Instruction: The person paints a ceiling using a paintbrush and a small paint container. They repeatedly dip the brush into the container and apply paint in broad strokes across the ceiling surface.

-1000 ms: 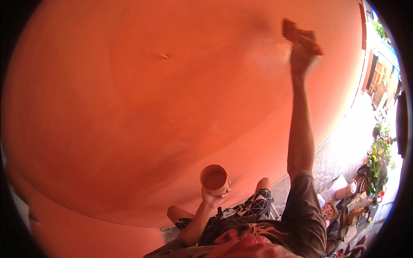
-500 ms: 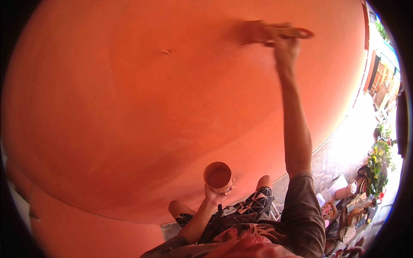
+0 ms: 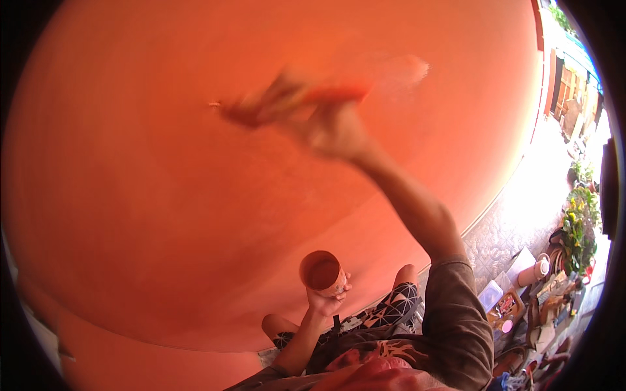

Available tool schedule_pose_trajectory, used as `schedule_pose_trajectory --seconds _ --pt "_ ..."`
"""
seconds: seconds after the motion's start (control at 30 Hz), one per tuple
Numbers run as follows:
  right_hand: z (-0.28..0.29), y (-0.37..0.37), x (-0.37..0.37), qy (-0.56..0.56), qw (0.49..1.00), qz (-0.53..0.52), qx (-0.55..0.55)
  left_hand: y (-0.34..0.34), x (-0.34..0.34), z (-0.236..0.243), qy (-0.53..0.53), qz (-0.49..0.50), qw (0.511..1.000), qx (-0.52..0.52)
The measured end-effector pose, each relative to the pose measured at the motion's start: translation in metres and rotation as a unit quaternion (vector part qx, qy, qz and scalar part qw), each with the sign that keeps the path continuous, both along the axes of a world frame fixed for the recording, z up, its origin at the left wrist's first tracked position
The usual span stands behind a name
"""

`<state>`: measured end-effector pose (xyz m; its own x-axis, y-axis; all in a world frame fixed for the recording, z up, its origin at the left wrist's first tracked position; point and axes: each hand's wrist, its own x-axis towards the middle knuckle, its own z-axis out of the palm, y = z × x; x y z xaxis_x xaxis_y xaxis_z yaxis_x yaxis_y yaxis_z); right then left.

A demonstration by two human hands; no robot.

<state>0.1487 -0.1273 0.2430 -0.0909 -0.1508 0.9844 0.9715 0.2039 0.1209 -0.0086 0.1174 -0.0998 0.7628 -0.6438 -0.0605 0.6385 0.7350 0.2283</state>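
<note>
An orange wall (image 3: 163,195) fills most of the head view. My right hand (image 3: 336,130) is closed around the handle of a paintbrush (image 3: 261,107), its bristles pointing left at the wall; both are smeared by motion. Just left of the bristle tips there is a small chipped spot (image 3: 214,104) in the wall. Low in front of my body, my left hand (image 3: 328,302) grips a paint cup (image 3: 324,274) from below and the side. The cup leans a little, and reddish-orange paint shows inside it.
A paler, wet-looking patch (image 3: 411,68) marks the wall at upper right. Beyond the wall's right edge lies a patterned floor (image 3: 486,241). Clutter stands there: a pink cylindrical container (image 3: 535,270), a plastic box (image 3: 490,296) and yellow-flowered plants (image 3: 580,225).
My right hand has swept the paintbrush left and down across the wall, bending the elbow more. The left hand still holds the cup, shifted slightly left. The view has turned a little.
</note>
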Motion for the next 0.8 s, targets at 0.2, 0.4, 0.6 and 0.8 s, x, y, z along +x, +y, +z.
schedule_pose_trajectory --seconds 0.2,0.4,0.6,0.8 --pt "-0.035 -0.228 0.110 0.319 0.890 -0.163 0.282 -0.003 0.001 -0.003 0.021 -0.008 1.000 -0.003" --pt "-0.045 -0.254 0.112 0.240 0.738 -0.562 0.286 0.000 0.002 -0.018 0.028 -0.014 0.999 -0.010" --pt "-0.048 -0.043 0.025 0.105 0.938 -0.331 0.002 0.009 -0.001 -0.014 0.027 0.002 0.999 0.018" --pt "-0.047 -0.126 0.082 0.353 0.924 -0.019 0.143 0.005 0.000 -0.001 0.039 -0.025 0.999 0.011"
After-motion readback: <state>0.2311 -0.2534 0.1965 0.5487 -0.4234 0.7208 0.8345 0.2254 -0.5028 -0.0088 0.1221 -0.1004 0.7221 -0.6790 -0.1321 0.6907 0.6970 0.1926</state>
